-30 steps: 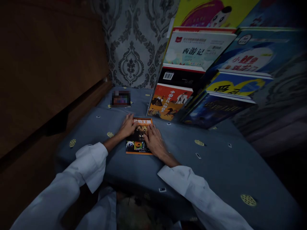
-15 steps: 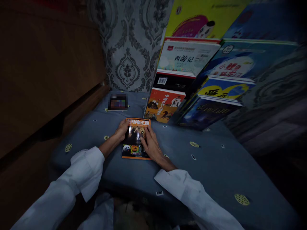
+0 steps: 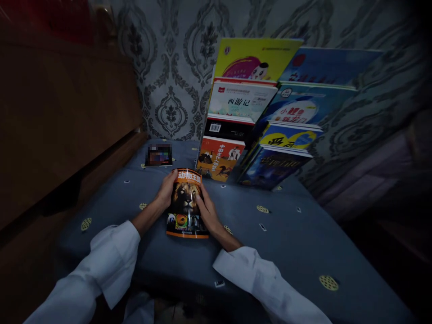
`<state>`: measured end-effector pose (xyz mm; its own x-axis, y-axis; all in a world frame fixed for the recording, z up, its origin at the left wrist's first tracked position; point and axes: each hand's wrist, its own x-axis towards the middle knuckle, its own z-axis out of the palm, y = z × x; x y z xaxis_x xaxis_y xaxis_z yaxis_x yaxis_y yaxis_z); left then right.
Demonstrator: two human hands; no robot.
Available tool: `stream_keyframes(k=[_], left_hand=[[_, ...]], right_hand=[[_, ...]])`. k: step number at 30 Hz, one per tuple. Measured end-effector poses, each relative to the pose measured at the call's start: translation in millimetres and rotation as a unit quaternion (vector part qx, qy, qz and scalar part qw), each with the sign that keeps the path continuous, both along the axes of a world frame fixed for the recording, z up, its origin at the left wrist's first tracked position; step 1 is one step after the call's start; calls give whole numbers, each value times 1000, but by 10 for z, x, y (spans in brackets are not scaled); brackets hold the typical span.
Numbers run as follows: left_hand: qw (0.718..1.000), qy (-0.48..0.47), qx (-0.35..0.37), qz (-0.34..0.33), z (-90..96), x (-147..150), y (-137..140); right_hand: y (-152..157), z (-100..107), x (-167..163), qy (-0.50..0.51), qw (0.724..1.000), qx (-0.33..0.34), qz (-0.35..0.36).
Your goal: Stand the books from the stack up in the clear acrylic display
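Observation:
Between my two hands is a book [image 3: 185, 198] with a lion on its black and orange cover, bowed slightly along its width. My left hand [image 3: 167, 189] grips its upper left edge. On the opposite edge, my right hand [image 3: 208, 209] is closed round the side with the thumb lying on the cover. The fingers behind the book are hidden. Just beyond it, an orange book [image 3: 221, 158] stands in the lowest left place of a tiered display of books.
Behind stand more books in two columns, among them a yellow one [image 3: 249, 56] and a dark blue one [image 3: 275, 166]. A small pixelated item [image 3: 158, 155] lies at the back left of the blue cloth [image 3: 286, 252]. A wooden cabinet [image 3: 67, 99] borders the left; patterned wallpaper [image 3: 170, 110] covers the back.
The book has gone from flat to bowed as both hands closed on its sides. My right hand has slid off the cover to the edge. The view has tilted up.

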<state>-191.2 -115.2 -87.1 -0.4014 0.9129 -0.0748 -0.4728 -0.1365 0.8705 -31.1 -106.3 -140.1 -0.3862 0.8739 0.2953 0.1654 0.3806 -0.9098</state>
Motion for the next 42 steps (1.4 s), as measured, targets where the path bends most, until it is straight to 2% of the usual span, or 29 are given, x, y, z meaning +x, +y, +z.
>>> stream_keyframes(k=[4,7,9,14,18,21,24,27,29,31,34,39,42], left_hand=[[986,91,131,41,228,34,-54],[964,177,185,72,308,49,-130],[952,226,197,68,303,69,-200],[928,309,206,30,239,129,-418],[922,352,161,0,215,65,-654],[917,378,85,-94,194,-98,-883],[876,446,23,-182,204,-310,-1119],[826,525,-5,-207,277,-457,-1288],[804,556,-5,-210,356,-476,-1318],[792,576,25,-198,456,-430,-1256],[783,592,115,-150,646,-283,-975],[773,589,225,-64,979,-23,-191],[765,592,250,-38,1044,59,256]], right_hand=[[-95,312,-8,24,997,70,-21],[-153,443,19,13,989,141,-46],[-187,430,47,9,987,155,-53],[-310,302,155,17,991,126,-46],[-456,313,311,13,990,133,-53],[-576,320,452,2,991,129,-46],[-694,346,590,-27,991,123,-39],[-795,453,710,-64,993,95,-7],[-818,553,771,-77,994,76,16],[-772,654,814,-79,993,83,19],[-537,807,847,-69,987,145,-10],[151,1123,866,-63,963,243,-97],[544,1257,878,-61,952,275,-117]])
